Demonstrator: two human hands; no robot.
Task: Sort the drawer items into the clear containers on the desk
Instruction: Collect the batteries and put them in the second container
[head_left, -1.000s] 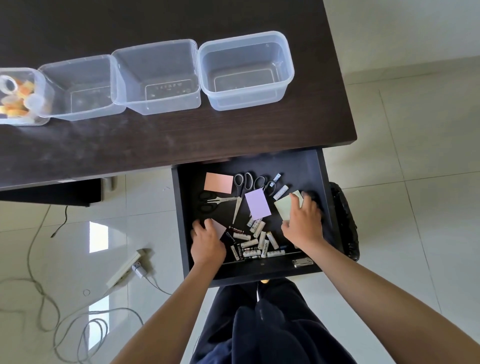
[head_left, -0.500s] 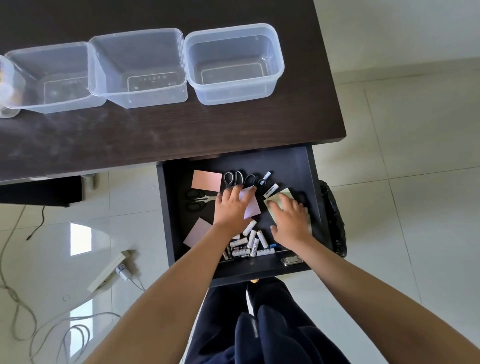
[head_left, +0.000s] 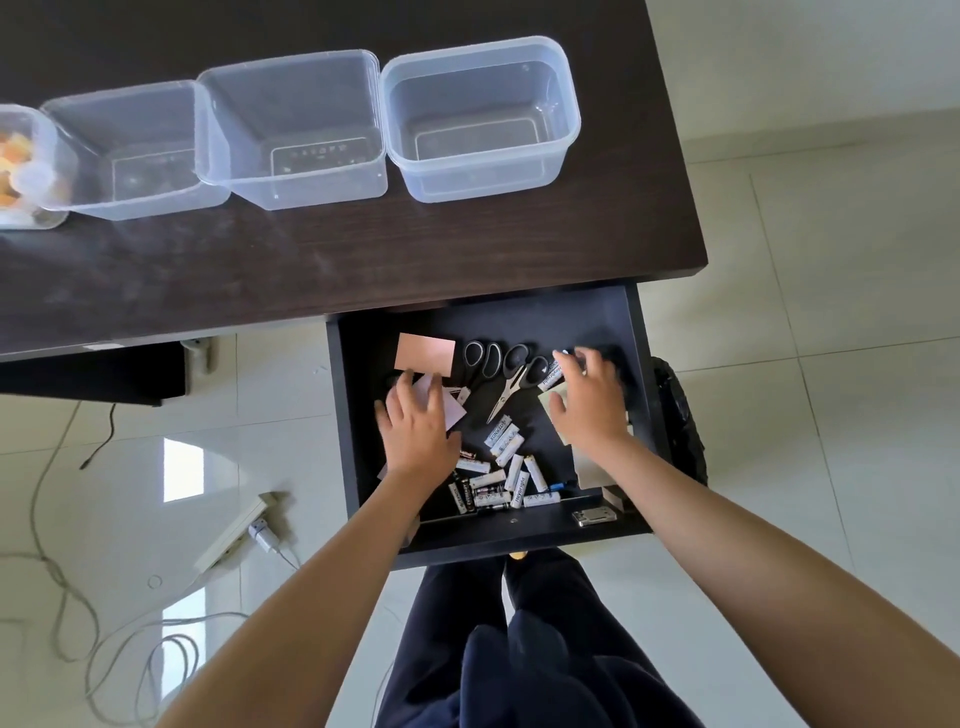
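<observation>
Scissors (head_left: 506, 375) in the drawer (head_left: 597, 322) between both hands — left (head_left: 415, 431) on pale notes (head_left: 439, 400), right (head_left: 589, 400) splayed, neither visibly gripping.

Left hand (head_left: 415, 431), right hand (head_left: 589, 402) palm-down, fingers spread

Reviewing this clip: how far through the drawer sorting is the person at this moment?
Early. Done: only the leftmost container holds items, small yellowish things; the other three clear containers look empty. In hand: the left hand lies on pale sticky notes and the right hand on a green pad, both inside the drawer. Left: scissors, batteries, orange pad.
</observation>
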